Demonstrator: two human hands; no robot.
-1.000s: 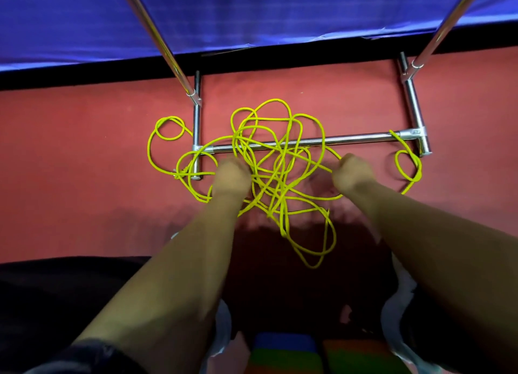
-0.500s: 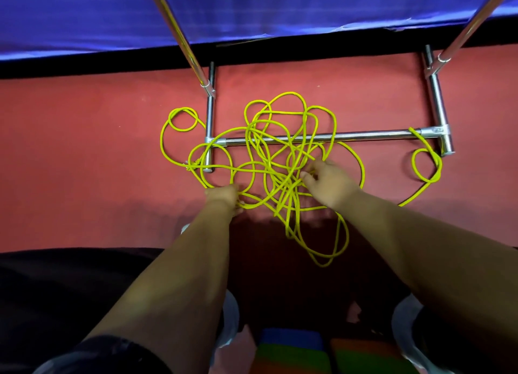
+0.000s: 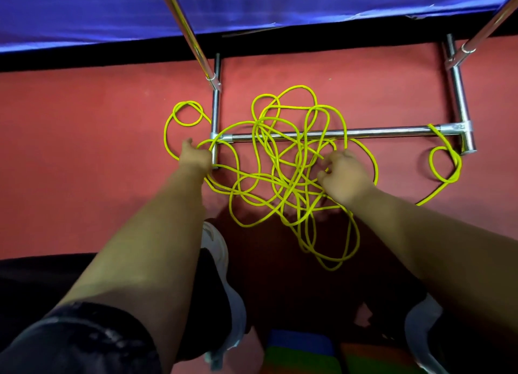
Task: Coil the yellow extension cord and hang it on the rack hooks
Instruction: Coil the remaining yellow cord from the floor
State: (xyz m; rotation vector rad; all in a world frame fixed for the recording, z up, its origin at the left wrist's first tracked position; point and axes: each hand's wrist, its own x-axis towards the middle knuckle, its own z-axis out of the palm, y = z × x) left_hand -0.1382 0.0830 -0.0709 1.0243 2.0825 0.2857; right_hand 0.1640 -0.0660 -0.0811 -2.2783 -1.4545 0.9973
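Note:
The yellow cord (image 3: 286,183) lies in a loose tangle on the red floor, draped over the lower crossbar of the chrome rack (image 3: 392,131). One small loop lies left of the rack's left foot and another by its right foot. My left hand (image 3: 194,158) is at the left foot, fingers curled where a strand runs under it. Inside the right half of the tangle, my right hand (image 3: 343,176) pinches strands with curled fingers. No hooks are in view.
Two slanted chrome uprights (image 3: 193,37) rise from the rack's base toward me. A blue cloth (image 3: 280,3) hangs behind it. My shoes (image 3: 217,242) stand close to the tangle, and a coloured mat (image 3: 297,354) lies at the bottom edge.
My left hand has moved left out of the tangle's middle to the strand by the rack's left foot. My right hand has stayed in the right side of the tangle.

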